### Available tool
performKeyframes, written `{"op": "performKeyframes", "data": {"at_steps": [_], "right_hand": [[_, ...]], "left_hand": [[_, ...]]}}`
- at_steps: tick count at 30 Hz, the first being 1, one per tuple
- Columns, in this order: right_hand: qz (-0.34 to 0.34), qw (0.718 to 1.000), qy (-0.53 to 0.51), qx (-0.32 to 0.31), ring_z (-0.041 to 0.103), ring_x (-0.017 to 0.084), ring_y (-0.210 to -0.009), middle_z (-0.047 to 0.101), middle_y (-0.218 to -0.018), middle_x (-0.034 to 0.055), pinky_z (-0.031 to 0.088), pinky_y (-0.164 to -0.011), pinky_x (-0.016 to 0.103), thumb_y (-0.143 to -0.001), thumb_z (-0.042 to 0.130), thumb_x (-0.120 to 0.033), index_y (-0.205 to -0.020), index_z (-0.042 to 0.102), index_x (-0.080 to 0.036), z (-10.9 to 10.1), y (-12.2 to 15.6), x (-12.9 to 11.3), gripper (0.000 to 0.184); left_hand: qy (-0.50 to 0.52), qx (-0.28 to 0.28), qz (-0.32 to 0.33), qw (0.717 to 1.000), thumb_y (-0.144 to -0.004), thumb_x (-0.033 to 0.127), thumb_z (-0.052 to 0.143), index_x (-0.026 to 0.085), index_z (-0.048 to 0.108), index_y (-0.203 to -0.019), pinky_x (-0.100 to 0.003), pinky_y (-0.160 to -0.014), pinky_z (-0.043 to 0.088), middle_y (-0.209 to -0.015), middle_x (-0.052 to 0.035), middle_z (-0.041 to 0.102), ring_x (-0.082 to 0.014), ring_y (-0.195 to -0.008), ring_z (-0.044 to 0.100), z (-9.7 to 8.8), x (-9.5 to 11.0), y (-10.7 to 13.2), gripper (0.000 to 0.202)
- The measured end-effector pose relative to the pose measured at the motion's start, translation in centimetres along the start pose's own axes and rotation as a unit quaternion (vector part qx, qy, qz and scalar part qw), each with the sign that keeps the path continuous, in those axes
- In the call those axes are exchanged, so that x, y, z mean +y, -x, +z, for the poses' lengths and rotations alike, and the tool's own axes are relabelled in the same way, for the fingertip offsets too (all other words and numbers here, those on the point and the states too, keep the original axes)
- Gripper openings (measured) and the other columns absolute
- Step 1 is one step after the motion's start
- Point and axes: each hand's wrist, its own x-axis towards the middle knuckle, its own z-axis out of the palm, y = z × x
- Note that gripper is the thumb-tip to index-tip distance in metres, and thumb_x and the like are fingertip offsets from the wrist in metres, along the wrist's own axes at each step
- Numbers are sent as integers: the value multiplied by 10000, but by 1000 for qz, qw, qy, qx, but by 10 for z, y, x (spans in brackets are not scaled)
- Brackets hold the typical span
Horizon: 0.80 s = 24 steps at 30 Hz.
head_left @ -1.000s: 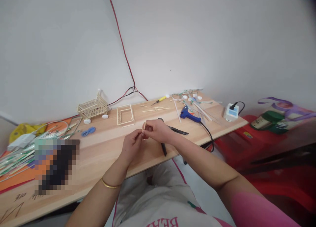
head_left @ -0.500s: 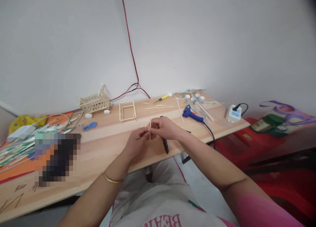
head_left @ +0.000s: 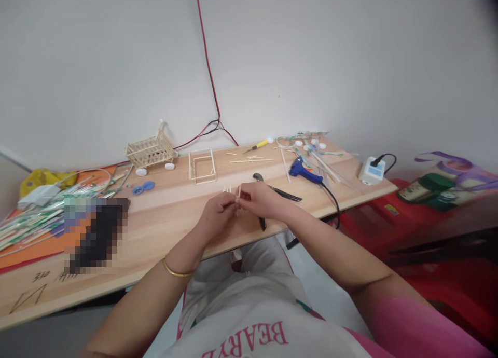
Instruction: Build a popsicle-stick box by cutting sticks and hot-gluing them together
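My left hand (head_left: 217, 212) and my right hand (head_left: 261, 198) meet above the front of the wooden table (head_left: 163, 228), both pinched closed on a short thin wooden stick (head_left: 238, 192) held upright between them. A few short stick pieces (head_left: 227, 190) lie on the table just behind my left hand. Black pliers (head_left: 261, 220) lie under my right hand, partly hidden by it. A square stick frame (head_left: 202, 166) and a small stick cart (head_left: 150, 151) with white wheels stand farther back.
A blue glue gun (head_left: 305, 170) with a black cord lies at the back right beside loose sticks and white caps. A white power adapter (head_left: 372, 170) sits at the right edge. Blue caps (head_left: 142, 187) and a pile of sticks (head_left: 31, 225) lie left. Red boxes stand right.
The hands have turned the stick from lying across the fingers to standing upright, and both hands have shifted slightly right. The camera view has drifted, so the table sits a little higher.
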Motion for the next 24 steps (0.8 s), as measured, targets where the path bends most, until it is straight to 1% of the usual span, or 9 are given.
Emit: {"op": "performKeyframes", "data": {"at_steps": [2,5,7,9,12,15,17,19,24], "right_hand": [[4,1000,-14,-6,524,95,-568,606,-609,-10,341,-533,190,-761,560,-154,-729,606,-147,2,6,1,57],[15,997,-74,-14,562,102,-580,625,-611,-7,378,-548,193,-782,555,-210,-701,583,-153,-3,4,2,103],[10,990,-137,-24,605,109,-623,661,-657,3,416,-586,197,-800,546,-261,-726,574,-156,-11,-7,1,132],[7,987,-157,-41,632,112,-673,688,-723,14,436,-615,195,-822,526,-312,-806,593,-154,-19,-22,3,173],[74,995,11,-68,633,113,-689,698,-753,24,430,-607,186,-852,472,-323,-854,643,-161,-19,-44,7,236],[145,970,171,-90,639,171,-737,702,-774,86,432,-623,226,-799,519,-285,-767,679,-143,-3,-58,10,217],[168,960,201,-99,641,226,-794,698,-824,143,441,-642,263,-761,550,-285,-779,689,-122,11,-61,10,215],[184,951,224,-107,638,253,-843,692,-878,171,450,-661,284,-760,541,-304,-853,693,-115,20,-63,9,260],[208,938,247,-125,639,262,-867,685,-949,182,463,-664,289,-744,554,-352,-970,686,-117,23,-68,5,352]], "left_hand": [[-11,-28,-6,1000,-819,244,512,174,674,-762,-265,-751,426,-775,-34,656,-148,-765,577,2,2,2,186],[38,-47,-34,998,-811,279,536,163,677,-766,-253,-712,435,-749,-30,654,-142,-733,575,-3,9,-1,188],[91,-21,-73,993,-790,322,573,150,683,-779,-258,-697,450,-749,-38,658,-143,-718,577,-13,15,-7,204],[156,29,-128,979,-747,359,628,133,685,-778,-282,-708,475,-743,-48,661,-152,-716,591,-23,20,-14,235],[267,98,-192,939,-649,355,725,112,675,-746,-321,-743,503,-729,-55,661,-166,-728,621,-34,19,-22,267],[355,143,-215,898,-580,317,777,111,660,-715,-317,-759,514,-709,-38,657,-149,-709,634,-34,7,-23,272],[384,161,-224,881,-565,303,787,112,657,-718,-313,-764,518,-707,-32,657,-142,-701,639,-31,-2,-22,277],[386,163,-235,877,-562,304,788,106,658,-725,-315,-759,524,-711,-39,662,-146,-696,643,-29,-7,-21,288],[384,152,-252,875,-560,321,787,101,652,-701,-320,-758,527,-695,-43,666,-150,-676,646,-30,-7,-19,294]]}}
